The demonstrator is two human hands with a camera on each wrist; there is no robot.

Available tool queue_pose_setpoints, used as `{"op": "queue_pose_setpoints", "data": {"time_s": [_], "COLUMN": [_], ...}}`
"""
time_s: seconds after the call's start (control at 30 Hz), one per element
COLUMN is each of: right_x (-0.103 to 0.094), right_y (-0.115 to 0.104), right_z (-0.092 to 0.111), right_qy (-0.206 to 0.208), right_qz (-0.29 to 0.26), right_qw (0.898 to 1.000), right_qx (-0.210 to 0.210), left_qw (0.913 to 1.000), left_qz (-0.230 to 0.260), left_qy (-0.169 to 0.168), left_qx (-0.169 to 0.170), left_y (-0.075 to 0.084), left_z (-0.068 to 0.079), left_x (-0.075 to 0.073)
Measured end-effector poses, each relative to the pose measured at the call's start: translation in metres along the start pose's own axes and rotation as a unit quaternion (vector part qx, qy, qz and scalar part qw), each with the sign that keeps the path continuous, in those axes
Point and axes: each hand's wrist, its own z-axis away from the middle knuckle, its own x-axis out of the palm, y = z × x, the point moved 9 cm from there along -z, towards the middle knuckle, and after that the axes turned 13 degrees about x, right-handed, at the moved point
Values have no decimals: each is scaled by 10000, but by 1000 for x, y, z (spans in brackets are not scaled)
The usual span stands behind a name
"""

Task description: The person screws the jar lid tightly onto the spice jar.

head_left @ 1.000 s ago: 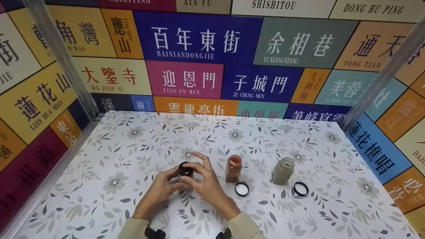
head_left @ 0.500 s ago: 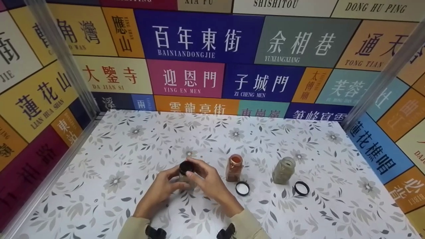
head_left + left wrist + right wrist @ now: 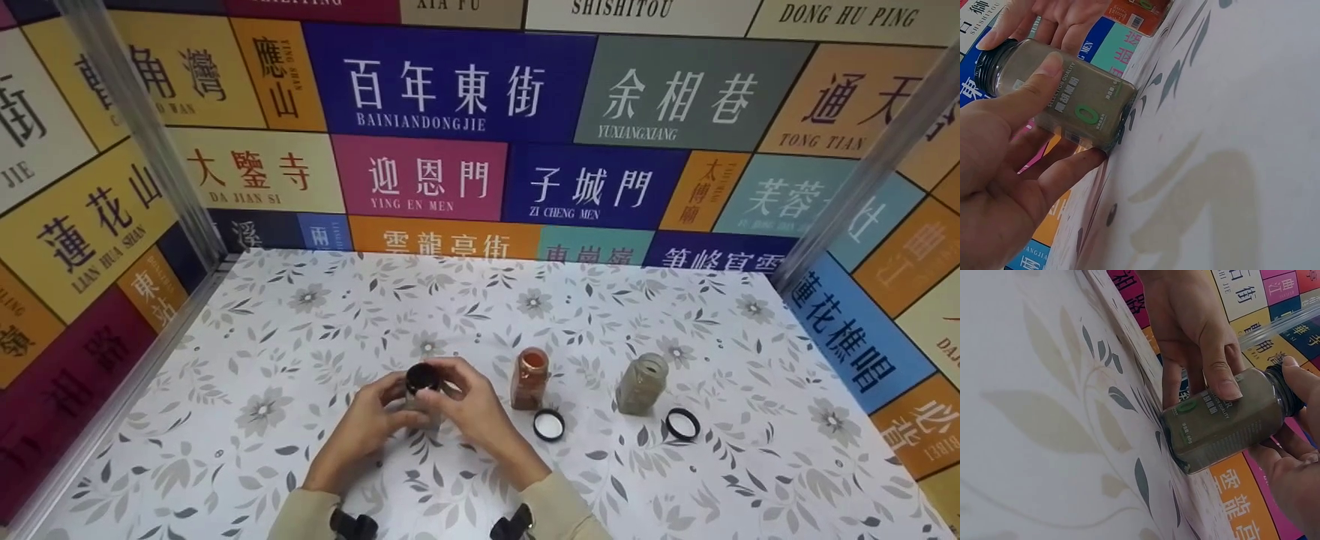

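Observation:
A clear spice jar of grey-brown powder (image 3: 1092, 98) with a green-printed label stands upright on the table between both hands. Its black lid (image 3: 422, 377) sits on the neck. My left hand (image 3: 366, 420) grips the jar's body, thumb across the label in the left wrist view and fingers on the far side. With thumb and fingers, my right hand (image 3: 480, 409) pinches the lid's edge, as the right wrist view also shows on the lid (image 3: 1287, 391). In the head view the hands hide most of the jar's body.
Right of the hands stands a lidless jar of orange-red powder (image 3: 529, 384), a black-rimmed lid (image 3: 549, 425) lying before it, white inside up. Farther right are a lidless grey-green jar (image 3: 640, 386) and another such lid (image 3: 682, 424). Sign-printed walls (image 3: 450, 82) enclose the flower-patterned table (image 3: 225, 450).
One second ago my right hand's fingers were raised and spread over the lid; they have since come down around its edge. The left hand keeps its grip, and the other jars stay put.

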Motion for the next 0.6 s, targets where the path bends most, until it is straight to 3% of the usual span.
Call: {"op": "queue_pose_setpoints", "data": {"time_s": [0.27, 0.6], "right_x": [2, -1], "right_y": [0, 1], "right_z": [3, 1], "right_qy": [-319, -193], "right_qz": [207, 215], "right_qw": [9992, 9995], "right_qx": [-95, -143], "left_qw": [9990, 9992], "left_qz": [109, 183], "left_qy": [154, 114], "left_qx": [-410, -328], "left_y": [-5, -4], "left_z": [2, 0], "left_x": [-1, 0]}}
